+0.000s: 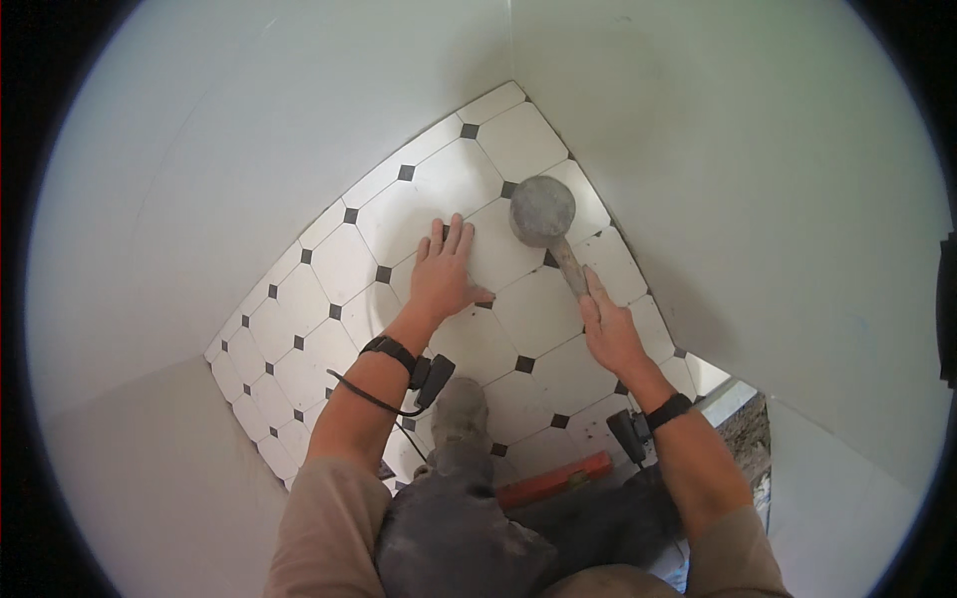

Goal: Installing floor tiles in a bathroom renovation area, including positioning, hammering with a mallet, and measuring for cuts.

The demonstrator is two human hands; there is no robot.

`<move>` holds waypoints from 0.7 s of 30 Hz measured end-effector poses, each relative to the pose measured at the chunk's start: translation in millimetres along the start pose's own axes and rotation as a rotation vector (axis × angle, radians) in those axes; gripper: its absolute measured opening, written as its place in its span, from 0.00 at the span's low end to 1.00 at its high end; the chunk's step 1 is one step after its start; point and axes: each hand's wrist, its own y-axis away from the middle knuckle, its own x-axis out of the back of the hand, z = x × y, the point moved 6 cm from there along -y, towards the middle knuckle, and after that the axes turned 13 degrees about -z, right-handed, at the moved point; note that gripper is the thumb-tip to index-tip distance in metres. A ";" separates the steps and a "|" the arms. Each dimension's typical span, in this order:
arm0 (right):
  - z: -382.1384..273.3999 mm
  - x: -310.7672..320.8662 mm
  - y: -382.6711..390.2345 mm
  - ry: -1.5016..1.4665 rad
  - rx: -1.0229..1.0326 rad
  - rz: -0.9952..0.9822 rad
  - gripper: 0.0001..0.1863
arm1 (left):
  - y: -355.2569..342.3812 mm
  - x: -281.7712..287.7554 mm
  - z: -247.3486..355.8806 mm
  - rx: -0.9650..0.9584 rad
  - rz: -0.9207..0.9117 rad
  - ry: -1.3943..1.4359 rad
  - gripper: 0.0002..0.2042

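Observation:
White floor tiles with small dark diamond insets lie across the corner of the room. My left hand rests flat on them with its fingers spread, partly covering one dark inset. In my right hand is the handle of a rubber mallet, my fingers wrapped round it. The mallet's round grey head is over the tiles ahead and to the right of my left hand. Whether the head touches the tile I cannot tell.
Pale walls meet at the far corner and border the tiles on both sides. A red spirit level lies by my legs, partly hidden. My shoe is on the tiles. Rough, untiled ground shows at the lower right.

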 end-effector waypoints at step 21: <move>-27.1 -7.9 -19.9 -0.038 0.095 0.076 0.27 | -6.1 14.8 -29.0 0.147 -0.005 -0.091 0.55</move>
